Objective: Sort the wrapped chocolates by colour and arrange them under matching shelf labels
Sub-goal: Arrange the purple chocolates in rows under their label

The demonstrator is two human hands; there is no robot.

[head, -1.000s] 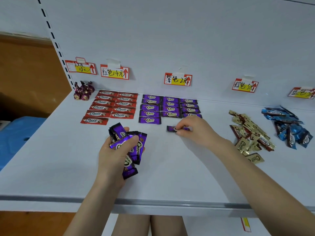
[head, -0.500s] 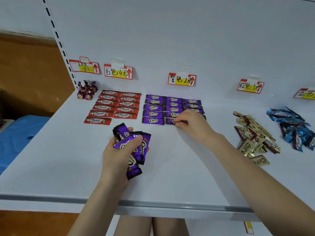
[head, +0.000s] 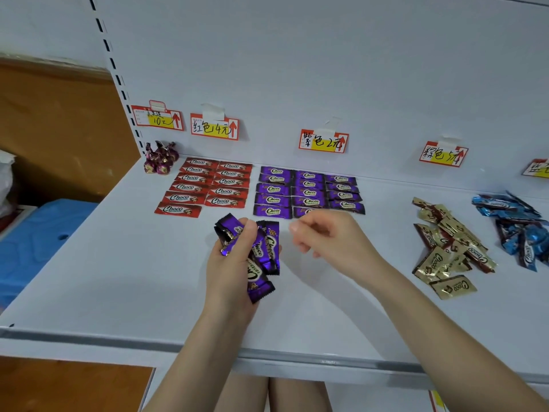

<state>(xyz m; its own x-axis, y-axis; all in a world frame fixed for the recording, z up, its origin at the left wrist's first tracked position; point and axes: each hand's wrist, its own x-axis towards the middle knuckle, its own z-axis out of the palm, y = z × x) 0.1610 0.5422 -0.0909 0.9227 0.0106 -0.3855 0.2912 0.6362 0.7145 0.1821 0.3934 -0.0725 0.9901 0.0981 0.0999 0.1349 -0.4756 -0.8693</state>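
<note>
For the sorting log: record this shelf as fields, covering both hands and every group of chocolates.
left hand: grips a bunch of purple chocolates
right hand: empty, fingers loosely curled, at the front edge of the purple rows
purple rows: flat, three columns, below the purple label
red rows: flat, two columns, below the red label
gold pile: loose heap below the brown label
blue pile: loose heap, far right
foil-twist sweets: cluster, back left corner
</note>
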